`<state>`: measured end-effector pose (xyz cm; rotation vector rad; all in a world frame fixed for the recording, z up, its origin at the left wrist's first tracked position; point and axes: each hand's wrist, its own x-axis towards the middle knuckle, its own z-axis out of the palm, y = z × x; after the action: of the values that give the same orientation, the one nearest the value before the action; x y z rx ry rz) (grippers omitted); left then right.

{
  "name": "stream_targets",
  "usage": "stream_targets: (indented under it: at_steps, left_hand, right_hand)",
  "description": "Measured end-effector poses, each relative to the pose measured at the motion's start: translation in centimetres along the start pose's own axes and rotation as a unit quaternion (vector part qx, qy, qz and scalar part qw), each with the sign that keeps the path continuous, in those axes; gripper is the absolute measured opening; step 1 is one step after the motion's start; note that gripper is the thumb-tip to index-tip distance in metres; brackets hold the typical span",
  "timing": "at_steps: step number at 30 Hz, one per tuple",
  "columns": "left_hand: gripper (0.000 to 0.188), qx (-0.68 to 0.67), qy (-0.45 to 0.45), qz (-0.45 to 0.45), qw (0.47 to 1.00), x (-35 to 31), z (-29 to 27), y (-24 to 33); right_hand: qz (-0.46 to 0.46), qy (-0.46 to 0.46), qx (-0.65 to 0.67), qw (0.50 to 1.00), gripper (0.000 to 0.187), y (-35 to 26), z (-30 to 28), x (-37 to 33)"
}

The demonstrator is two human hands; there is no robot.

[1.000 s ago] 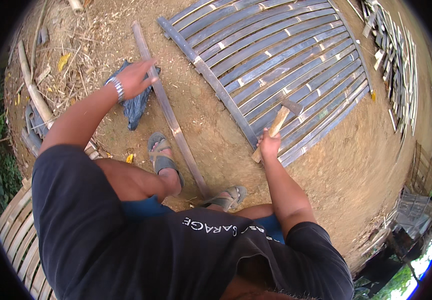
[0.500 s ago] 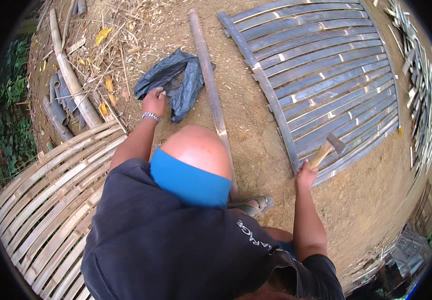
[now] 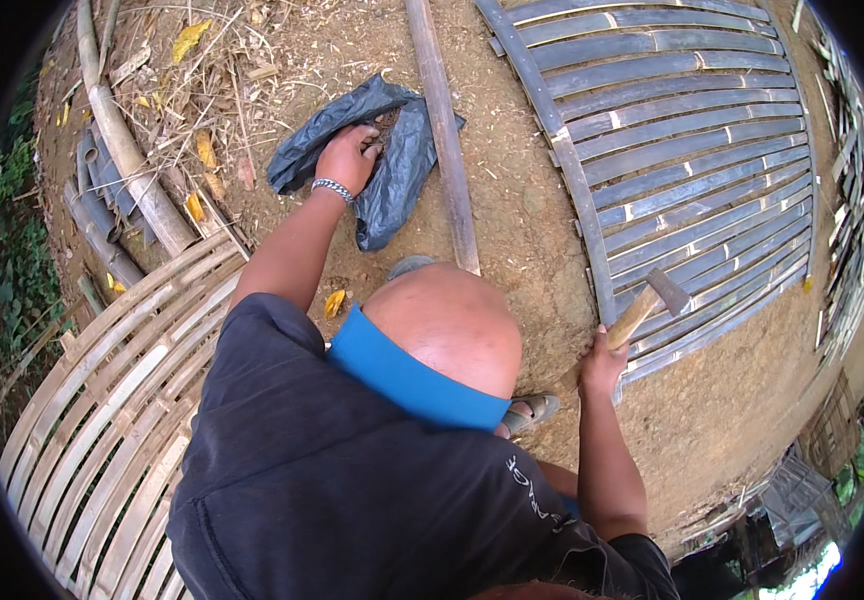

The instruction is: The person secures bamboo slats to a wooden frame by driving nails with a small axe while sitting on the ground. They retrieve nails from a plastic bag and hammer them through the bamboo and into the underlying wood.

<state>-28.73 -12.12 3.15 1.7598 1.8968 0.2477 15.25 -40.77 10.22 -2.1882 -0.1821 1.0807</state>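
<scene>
Head: one hatchet point(image 3: 643, 308), one bag point(image 3: 390, 202)

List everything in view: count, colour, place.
Plastic bag: 1, dark blue-grey, upper centre
Hatchet: 1, tan handle, dark head, centre right
Dark slatted panel: 1, grey, upper right
Pale slatted panel: 1, tan, lower left
Long strip: 1, brown, beside bag
Pole: 1, tan, upper left
Tubes: several, grey, left
Loose strips: many, grey-white, right edge
Leaves: several, yellow, mostly left
Foliage: uncounted, green, far left
Bracelet: 1, silver, near bag
Shirt: 1, black, lower centre
Shorts: 1 pair, blue, centre
Left hand: 1, at bag's mouth
Right hand: 1, around hatchet handle
</scene>
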Motion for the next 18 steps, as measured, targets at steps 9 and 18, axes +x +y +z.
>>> stream_targets:
  at_steps: [9, 18]
  left_hand:
    - [0.016, 0.044, -0.047, 0.058, 0.996, 0.5, -1.0, -0.8]
    - [0.015, -0.058, -0.054, 0.017, 0.997, -0.2, -1.0, -1.9]
  right_hand:
    - [-0.011, -0.025, -0.046, 0.999, 0.025, -1.0, 2.2, -0.1]
    - [-0.006, -0.039, -0.075, 0.996, 0.023, -3.2, 2.8, -0.3]
